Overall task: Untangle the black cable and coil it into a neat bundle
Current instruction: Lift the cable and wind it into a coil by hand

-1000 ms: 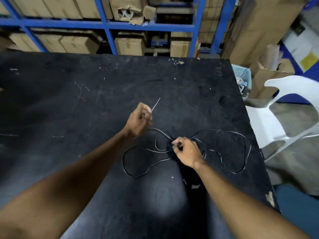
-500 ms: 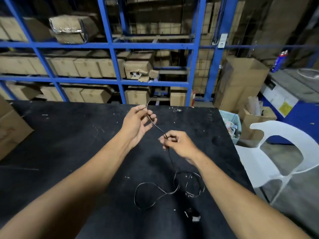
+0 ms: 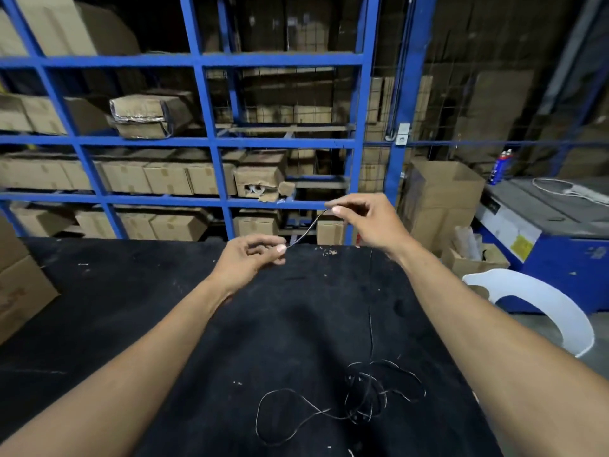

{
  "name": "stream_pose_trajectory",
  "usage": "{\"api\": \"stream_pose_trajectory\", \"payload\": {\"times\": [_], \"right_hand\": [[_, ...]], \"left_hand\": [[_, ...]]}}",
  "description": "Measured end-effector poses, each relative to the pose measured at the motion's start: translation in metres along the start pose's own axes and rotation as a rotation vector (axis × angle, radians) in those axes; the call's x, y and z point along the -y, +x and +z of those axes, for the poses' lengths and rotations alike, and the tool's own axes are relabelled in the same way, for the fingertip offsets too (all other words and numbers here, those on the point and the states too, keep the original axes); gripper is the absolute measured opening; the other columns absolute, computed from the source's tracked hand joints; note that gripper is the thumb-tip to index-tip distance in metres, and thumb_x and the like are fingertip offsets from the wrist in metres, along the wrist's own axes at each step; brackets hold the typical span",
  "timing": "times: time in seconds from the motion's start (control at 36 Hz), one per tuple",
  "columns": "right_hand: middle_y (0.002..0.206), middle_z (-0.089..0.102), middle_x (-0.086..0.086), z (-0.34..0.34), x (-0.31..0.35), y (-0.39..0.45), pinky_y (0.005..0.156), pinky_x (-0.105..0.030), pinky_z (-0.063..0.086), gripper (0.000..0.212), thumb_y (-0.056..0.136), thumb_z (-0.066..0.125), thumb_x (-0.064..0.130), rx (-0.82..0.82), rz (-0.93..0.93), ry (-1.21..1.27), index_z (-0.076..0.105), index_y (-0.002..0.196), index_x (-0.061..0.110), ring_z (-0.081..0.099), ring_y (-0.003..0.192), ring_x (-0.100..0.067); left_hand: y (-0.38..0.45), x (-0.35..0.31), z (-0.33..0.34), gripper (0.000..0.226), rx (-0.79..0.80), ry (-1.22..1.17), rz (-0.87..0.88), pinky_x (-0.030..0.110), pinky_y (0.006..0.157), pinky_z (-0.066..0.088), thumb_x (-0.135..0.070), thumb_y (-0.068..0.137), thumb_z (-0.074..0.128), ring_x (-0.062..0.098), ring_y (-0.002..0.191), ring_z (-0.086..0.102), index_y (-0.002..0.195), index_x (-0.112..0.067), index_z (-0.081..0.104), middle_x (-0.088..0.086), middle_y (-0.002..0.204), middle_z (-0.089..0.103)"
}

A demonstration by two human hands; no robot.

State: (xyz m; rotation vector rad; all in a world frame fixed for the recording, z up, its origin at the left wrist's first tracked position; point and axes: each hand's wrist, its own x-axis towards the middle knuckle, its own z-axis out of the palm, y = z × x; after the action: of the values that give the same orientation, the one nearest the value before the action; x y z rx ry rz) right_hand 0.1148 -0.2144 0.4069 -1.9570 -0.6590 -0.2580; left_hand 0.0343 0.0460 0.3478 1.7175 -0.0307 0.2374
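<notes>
With both arms stretched out over the black table (image 3: 131, 308), the black cable (image 3: 370, 324) is seen lifted off it at one end. Going left to right: a cardboard box (image 3: 19, 291) is parked at the table's left edge, and blue shelving (image 3: 204, 140) packed with cartons is seen beyond the table's far edge. Above the far middle of the table, the left hand (image 3: 250, 262) is pinched on the cable's end, thumb and fingertips closed on it. From there a short stretch of cable is run up and to the right, pretty taut, to the right hand (image 3: 369, 222), which is held higher than the table's far edge and is also nipped onto the cable between thumb and forefinger. Below the right hand, a thin strand is dropped straight down to the table's near right part, where the rest is left lying in a loose tangle of loops, one bigger loop flopped out to the left of the knot. Off the table's right side, a white plastic chair (image 3: 553, 311) is parked.
</notes>
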Motion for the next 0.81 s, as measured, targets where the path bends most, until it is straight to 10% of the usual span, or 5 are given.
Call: {"api": "stream_pose_trajectory", "payload": {"times": [0.22,0.31,0.44,0.53,0.81], "right_hand": [[0.091,0.076,0.014,-0.021,0.030,0.015,0.073,-0.017,0.050,0.017,0.100,0.071,0.018,0.048,-0.072,-0.154,0.083,0.111,0.016,0.064,0.069,0.013],[0.095,0.081,0.000,-0.023,0.036,0.018,0.082,-0.040,0.063,0.015,0.099,0.071,0.021,-0.013,-0.046,-0.161,0.083,0.108,0.022,0.070,0.075,-0.007],[0.074,0.076,0.021,-0.022,0.037,0.021,0.078,-0.032,0.062,0.014,0.099,0.072,0.023,-0.007,-0.039,-0.165,0.083,0.108,0.025,0.068,0.067,-0.002],[0.096,0.081,0.005,-0.022,0.038,0.024,0.081,-0.024,0.058,0.016,0.099,0.072,0.023,-0.019,-0.042,-0.142,0.083,0.110,0.021,0.069,0.071,-0.006],[0.097,0.082,0.010,-0.035,0.032,0.030,0.085,-0.022,0.059,0.013,0.093,0.079,0.023,0.031,-0.072,-0.038,0.084,0.105,0.024,0.076,0.100,-0.012]], "left_hand": [[-0.004,-0.017,0.010,0.022,0.165,0.670,0.281,0.036,0.116,0.027,-0.038,0.102,0.063,0.016,0.139,0.034,0.090,-0.025,0.075,-0.004,0.136,0.041],[-0.006,-0.030,0.016,0.027,0.262,0.552,0.309,0.031,0.103,0.048,-0.027,0.108,0.055,0.014,0.117,0.064,0.094,-0.009,0.070,0.002,0.121,0.069],[-0.007,-0.046,0.032,0.024,0.447,0.136,0.030,0.029,0.075,0.062,-0.010,0.112,0.044,0.025,0.093,0.078,0.114,0.012,0.055,0.015,0.110,0.073],[-0.008,-0.055,0.036,0.020,0.477,-0.054,-0.080,0.016,0.050,0.041,-0.007,0.112,0.040,0.009,0.063,0.060,0.116,-0.003,0.059,0.012,0.096,0.073],[-0.019,-0.067,0.032,0.034,0.563,-0.394,-0.187,0.021,0.042,0.016,-0.024,0.111,0.044,0.006,0.045,0.020,0.108,-0.007,0.073,-0.004,0.056,0.034]]}}
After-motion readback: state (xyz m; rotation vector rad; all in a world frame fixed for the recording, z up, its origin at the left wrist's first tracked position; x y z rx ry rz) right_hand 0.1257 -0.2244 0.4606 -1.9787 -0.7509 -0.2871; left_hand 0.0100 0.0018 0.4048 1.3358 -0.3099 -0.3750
